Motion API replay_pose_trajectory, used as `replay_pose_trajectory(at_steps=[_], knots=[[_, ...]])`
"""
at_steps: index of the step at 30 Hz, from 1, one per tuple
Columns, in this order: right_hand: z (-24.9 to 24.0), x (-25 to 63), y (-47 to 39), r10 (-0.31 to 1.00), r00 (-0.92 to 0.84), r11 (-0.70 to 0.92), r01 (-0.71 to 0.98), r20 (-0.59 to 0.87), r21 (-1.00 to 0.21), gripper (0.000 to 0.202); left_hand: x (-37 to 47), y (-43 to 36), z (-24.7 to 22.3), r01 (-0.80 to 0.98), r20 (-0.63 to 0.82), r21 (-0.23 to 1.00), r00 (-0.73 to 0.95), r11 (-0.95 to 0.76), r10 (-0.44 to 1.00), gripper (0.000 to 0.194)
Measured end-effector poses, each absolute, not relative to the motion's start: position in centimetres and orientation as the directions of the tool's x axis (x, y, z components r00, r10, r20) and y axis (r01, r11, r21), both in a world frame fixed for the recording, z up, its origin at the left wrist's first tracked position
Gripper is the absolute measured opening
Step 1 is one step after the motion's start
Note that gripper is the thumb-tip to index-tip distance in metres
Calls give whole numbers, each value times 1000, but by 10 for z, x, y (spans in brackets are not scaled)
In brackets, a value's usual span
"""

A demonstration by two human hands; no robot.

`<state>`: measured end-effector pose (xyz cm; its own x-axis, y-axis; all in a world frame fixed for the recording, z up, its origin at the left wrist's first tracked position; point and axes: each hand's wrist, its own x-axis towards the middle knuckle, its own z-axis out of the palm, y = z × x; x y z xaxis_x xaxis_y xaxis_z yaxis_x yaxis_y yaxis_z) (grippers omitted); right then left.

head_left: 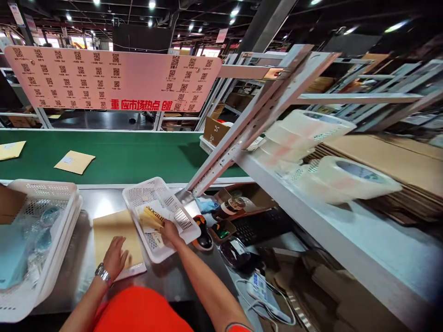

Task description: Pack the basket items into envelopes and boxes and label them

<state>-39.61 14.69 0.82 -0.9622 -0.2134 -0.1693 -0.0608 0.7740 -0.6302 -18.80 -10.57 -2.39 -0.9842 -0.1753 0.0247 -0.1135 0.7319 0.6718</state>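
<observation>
Beside the white basket (180, 216), a scanner (203, 234) crowds the right hand (170, 231).

A green conveyor belt (138, 154) crosses at ten o'clock beneath a pink sign of QR codes (114, 78); grey metal shelving (346, 240) fills three o'clock, ceiling lamps (151, 4) glowing at twelve.

- My left hand (115, 258) lies flat on a tan padded envelope (116, 237) on the steel table (173, 276)
- My right hand (170, 232) is in the white basket (162, 216), touching a yellow packet (152, 217)
- I see two envelopes (74, 162) on the green belt (138, 154), tape rolls (346, 177) on the shelf at right
</observation>
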Motion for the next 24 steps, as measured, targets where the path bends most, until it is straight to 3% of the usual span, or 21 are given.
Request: replay_pose_trajectory(at_steps=[4,6,10,12,14,18,24], knots=[[27,-369,148,-349,-931,743,-203,-110,-638,16,-232,-76,21,225,266,637,-962,737,64,46],[40,-350,150,-453,-891,677,-346,2,-649,18,-252,-64,42,317,321,580,-936,751,147,46],[66,-314,159,-620,-750,475,-594,233,-650,17,-266,-60,67,344,145,517,-938,784,316,23],[77,-299,163,-623,-756,423,-541,200,-727,9,-260,-65,71,314,41,522,-938,793,344,30],[84,-287,165,-606,-784,385,-436,133,-814,7,-250,-72,72,292,33,549,-944,783,328,36],[88,-271,160,-522,-845,321,-319,115,-892,34,-236,-78,75,286,62,631,-945,722,320,32],[91,-257,152,-515,-850,222,-256,110,-941,37,-225,-77,82,210,10,696,-959,687,284,22]])
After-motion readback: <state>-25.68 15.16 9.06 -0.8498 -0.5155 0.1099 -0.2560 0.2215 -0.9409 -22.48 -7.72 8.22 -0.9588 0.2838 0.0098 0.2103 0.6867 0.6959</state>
